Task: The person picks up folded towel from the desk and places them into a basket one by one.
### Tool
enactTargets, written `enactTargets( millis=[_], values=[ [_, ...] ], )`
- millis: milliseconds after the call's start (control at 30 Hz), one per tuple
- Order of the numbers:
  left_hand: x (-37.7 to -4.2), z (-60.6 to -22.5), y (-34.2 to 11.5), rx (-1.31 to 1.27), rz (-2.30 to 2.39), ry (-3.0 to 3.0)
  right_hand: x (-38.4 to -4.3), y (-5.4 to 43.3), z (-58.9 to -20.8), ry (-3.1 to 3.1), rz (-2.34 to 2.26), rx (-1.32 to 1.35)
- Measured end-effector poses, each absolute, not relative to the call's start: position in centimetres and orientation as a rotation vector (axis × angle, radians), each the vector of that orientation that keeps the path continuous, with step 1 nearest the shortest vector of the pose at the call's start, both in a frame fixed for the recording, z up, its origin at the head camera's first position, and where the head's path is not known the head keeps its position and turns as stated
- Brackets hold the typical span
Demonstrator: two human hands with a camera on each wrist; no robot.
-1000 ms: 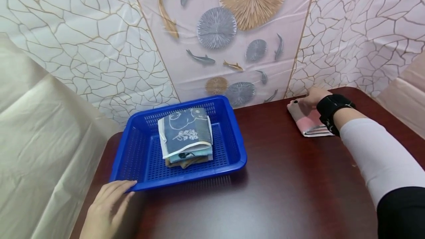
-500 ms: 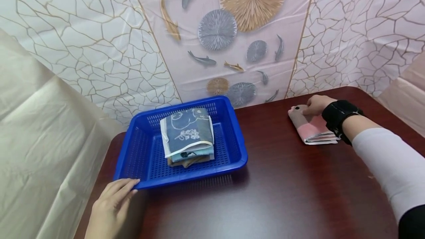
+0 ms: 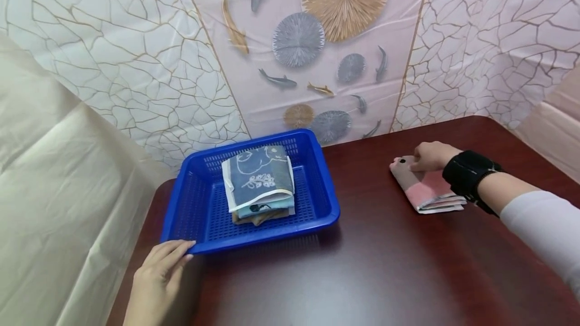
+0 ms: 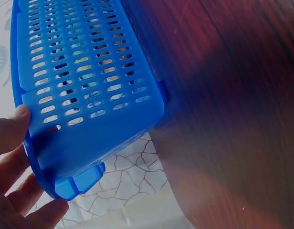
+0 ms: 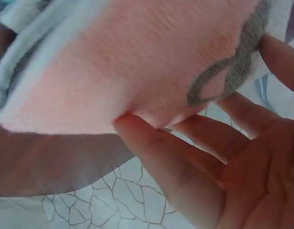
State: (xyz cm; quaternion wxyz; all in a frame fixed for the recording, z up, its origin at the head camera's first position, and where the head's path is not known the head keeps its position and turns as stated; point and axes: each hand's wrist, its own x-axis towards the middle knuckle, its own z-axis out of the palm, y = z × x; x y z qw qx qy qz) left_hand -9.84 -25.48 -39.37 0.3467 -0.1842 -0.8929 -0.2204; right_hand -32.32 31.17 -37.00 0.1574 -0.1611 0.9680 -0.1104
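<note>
At the left, a blue plastic basket (image 3: 272, 234) stands on the table, holding a small stack of folded cloths with a blue-grey towel (image 3: 260, 170) on top. My left hand (image 3: 156, 278) grips the basket's near left corner; in the left wrist view its thumb (image 4: 20, 114) lies on the rim, with the other fingers around the corner. Over on the right, my right hand (image 3: 432, 156) holds a folded pink and grey towel (image 3: 423, 191) by its far right side. The right wrist view shows thumb and fingers along the edge of the pink cloth (image 5: 99, 81).
Below the blue-grey towel lie a light blue cloth (image 3: 272, 206) and a brown cloth (image 3: 260, 217). The dark red table (image 3: 362, 265) meets a patterned wall covering (image 3: 181, 64) at the back. A pale cloth sheet (image 3: 68, 190) hangs along the left side.
The right hand has drawn the pink and grey towel toward the near side of the table. The left hand keeps its grip on the basket corner; the view has shifted slightly.
</note>
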Motion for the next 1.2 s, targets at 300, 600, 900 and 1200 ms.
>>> enactTargets(
  millis=[300,600,900,1200],
  values=[
    [-10.0,-39.4,-25.1,-0.459,-0.573,-2.338,-29.8,31.4,-37.7,2.802,-0.264,-0.473],
    [-9.9,-38.6,-24.8,-0.395,-0.451,-2.356,-26.9,29.8,-37.8,2.809,-0.259,-0.492],
    [-9.6,-37.9,-24.2,-0.311,-0.400,-2.447,-24.6,28.4,-38.1,2.836,-0.261,-0.528],
    [-9.4,-37.4,-24.0,-0.275,-0.423,-2.462,-22.1,26.7,-38.0,2.861,-0.265,-0.580]
  ],
)
